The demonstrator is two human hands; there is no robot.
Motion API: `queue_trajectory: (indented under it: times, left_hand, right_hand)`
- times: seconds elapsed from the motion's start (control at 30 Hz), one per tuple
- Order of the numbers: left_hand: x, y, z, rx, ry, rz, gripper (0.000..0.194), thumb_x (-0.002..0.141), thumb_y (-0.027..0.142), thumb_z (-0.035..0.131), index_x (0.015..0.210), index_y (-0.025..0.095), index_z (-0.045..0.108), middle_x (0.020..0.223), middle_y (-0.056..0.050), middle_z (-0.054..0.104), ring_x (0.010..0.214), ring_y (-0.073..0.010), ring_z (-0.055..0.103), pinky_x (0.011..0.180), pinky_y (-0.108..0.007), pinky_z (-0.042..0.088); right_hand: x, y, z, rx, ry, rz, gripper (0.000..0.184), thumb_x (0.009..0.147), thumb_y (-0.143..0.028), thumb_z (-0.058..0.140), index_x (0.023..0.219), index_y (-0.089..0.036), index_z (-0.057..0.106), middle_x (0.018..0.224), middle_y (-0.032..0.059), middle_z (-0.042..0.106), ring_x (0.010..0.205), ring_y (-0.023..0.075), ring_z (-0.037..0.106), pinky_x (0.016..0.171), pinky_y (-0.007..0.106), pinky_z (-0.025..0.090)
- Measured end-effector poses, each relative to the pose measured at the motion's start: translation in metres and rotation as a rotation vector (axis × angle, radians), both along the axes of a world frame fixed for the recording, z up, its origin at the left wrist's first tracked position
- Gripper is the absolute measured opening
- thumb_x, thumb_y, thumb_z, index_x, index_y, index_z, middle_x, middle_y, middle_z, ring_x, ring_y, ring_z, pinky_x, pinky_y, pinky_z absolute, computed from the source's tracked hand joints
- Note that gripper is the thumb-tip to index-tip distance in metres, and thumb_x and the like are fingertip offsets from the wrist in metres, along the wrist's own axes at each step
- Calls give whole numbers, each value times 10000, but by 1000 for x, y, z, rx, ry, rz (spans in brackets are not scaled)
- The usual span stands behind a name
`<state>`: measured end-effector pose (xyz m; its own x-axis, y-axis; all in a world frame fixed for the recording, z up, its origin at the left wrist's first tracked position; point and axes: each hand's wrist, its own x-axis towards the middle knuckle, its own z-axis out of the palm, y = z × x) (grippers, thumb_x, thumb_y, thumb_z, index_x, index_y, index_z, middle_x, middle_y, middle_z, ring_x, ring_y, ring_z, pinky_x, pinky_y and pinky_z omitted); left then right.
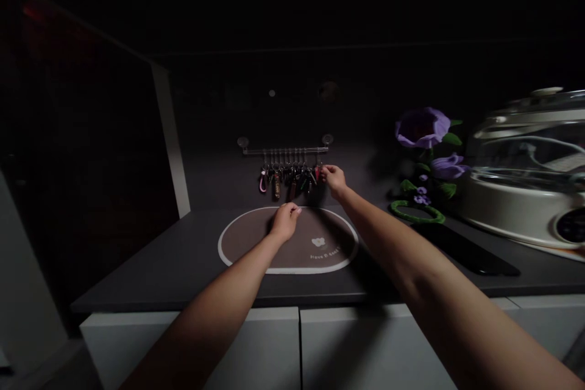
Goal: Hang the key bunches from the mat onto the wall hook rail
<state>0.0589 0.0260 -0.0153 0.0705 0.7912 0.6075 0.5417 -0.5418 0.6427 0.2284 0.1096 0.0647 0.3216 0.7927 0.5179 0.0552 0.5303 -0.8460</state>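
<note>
A clear rail (pixel 286 151) with suction cups is fixed to the dark back wall, and keys with keyrings (pixel 294 175) hang from its hooks. At the rail's right end my right hand (pixel 335 180) is closed in a pinch at a keyring with a red tag (pixel 317 172). A pink loop (pixel 262 181) and a brown strap (pixel 276 185) hang further left. My left hand (pixel 285 220) is over the mat, below the keys, with its fingers curled together. Whatever they hold, if anything, is hidden.
A brown oval mat (pixel 247 241) with a white rim lies on the dark counter (pixel 159 274). On the right are purple artificial flowers (pixel 423 128) with a green ring base (pixel 415 212), a black flat slab (pixel 470 250) and a white appliance (pixel 516 204) with a clear cover. White cabinets (pixel 356 347) stand below.
</note>
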Motion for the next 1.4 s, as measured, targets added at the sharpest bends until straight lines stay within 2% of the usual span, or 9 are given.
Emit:
queue_trajectory:
  times: [0.1,0.2,0.33,0.53,0.7,0.9,1.2,1.3,1.4]
  left_hand:
    - [-2,-2,-1,-9,-20,12,96,766,183,492,718,139,563,736,-20,557,688,-112,501,682,-243,402]
    - [-3,-8,1,-25,-46,-4,73,744,178,518,788,143,565,695,5,527,651,-97,482,659,-233,397]
    - [-6,-23,15,-104,-173,-48,409,705,206,582,1098,145,488,609,57,464,566,-82,457,606,-218,393]
    - [-32,-53,48,-27,-103,-262,942,672,175,612,1398,198,11,605,90,453,549,-58,440,618,-195,383]
    - [-66,-83,42,23,40,-326,1014,686,164,589,1374,210,-154,666,77,479,596,-58,453,643,-191,386]
    - [-88,-100,23,-57,14,-266,1035,691,172,584,1354,207,-209,680,78,497,608,-56,465,680,-193,395]
    - [-89,-88,14,-96,-117,-297,1070,679,232,635,1362,228,-189,701,67,511,597,-60,475,645,-203,413]
    - [-92,-74,20,-129,-199,-154,1025,665,326,661,1398,214,-46,850,-1,573,732,-90,526,720,-232,427]
    - [-98,-54,37,-175,-247,21,935,635,400,679,1386,171,172,1133,-104,531,998,-168,511,836,-270,407]
  right_hand:
    - [0,-16,-9,-45,13,-88,170,627,-238,578,781,-166,573,806,19,620,757,115,554,785,268,430]
    - [-6,-38,-22,-82,15,-76,197,622,-206,576,816,-170,572,871,32,614,812,122,552,822,266,410]
    - [-22,-71,-40,-100,-12,29,398,619,-257,594,1008,-188,549,754,-15,569,700,114,524,732,261,426]
    - [-38,-130,-51,37,-164,315,870,651,-270,622,1383,-263,151,628,-80,471,562,83,431,655,239,427]
    - [-34,-164,-52,81,-323,412,1062,640,-260,642,1386,-266,-114,665,-69,507,595,97,477,665,264,458]
    - [-34,-178,-52,83,-362,389,1082,595,-256,678,1402,-231,-43,652,-57,535,635,119,523,751,304,469]
    - [-39,-180,-53,53,-357,395,998,609,-271,689,1406,-235,90,682,-31,574,634,124,519,757,330,466]
    - [-33,-166,-50,72,-389,316,938,644,-332,666,1401,-256,117,822,12,597,757,148,554,800,355,458]
    - [-22,-139,-39,24,-379,186,919,626,-408,677,1386,-243,186,1112,94,539,995,202,526,887,380,420]
